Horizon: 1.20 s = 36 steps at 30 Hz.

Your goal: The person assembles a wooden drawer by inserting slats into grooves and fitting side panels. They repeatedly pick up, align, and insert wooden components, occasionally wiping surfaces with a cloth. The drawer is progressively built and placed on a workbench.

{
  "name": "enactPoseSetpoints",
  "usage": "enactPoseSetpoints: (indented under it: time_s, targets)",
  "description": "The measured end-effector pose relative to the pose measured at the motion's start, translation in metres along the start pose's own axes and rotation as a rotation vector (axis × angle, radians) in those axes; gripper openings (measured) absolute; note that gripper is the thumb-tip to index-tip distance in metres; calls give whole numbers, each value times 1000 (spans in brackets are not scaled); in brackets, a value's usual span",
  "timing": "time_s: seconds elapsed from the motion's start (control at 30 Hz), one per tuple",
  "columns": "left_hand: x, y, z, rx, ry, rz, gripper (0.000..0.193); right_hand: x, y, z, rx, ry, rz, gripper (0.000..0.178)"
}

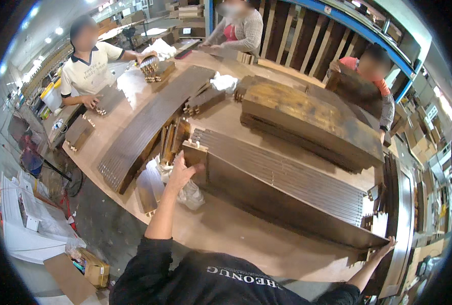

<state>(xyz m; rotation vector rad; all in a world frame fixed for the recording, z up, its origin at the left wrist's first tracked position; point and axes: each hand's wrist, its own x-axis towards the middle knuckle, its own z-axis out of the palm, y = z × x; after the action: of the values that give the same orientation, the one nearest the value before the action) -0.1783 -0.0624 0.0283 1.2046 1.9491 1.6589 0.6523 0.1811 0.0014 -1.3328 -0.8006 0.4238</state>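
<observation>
A long dark brown wooden board (287,207) stands on edge along the near side of the table (226,234), slanting from the middle down to the right. My left hand (186,170) grips its left end, thumb spread over the near face. At the far right end, my right hand (386,247) has its fingers closed around the corner. Directly behind the board lies a tight row of similar dark boards (282,170) on edge. Beside my left hand are a crumpled clear plastic bag (191,195) and several short dark pieces (174,137) with pale ends.
A thick stack of wide brown boards (307,119) sits beyond the row. Another long row of dark strips (155,112) runs along the left. Three co-workers stand around the far side; one at right holds a dark panel (355,86). Framed panels (401,203) lean at the right edge.
</observation>
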Motion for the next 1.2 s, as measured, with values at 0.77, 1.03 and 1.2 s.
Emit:
enactPoseSetpoints:
  time_s: [0.77,1.03,1.2]
  targets:
    - [8,40,13,-402,62,13,49,-39,-39,26,31,16,147,38]
    - [0,22,12,-492,42,-15,51,1,6,0,24,-44,259,66]
    - [6,21,19,-502,57,-17,48,16,4,-31,82,-7,271,52]
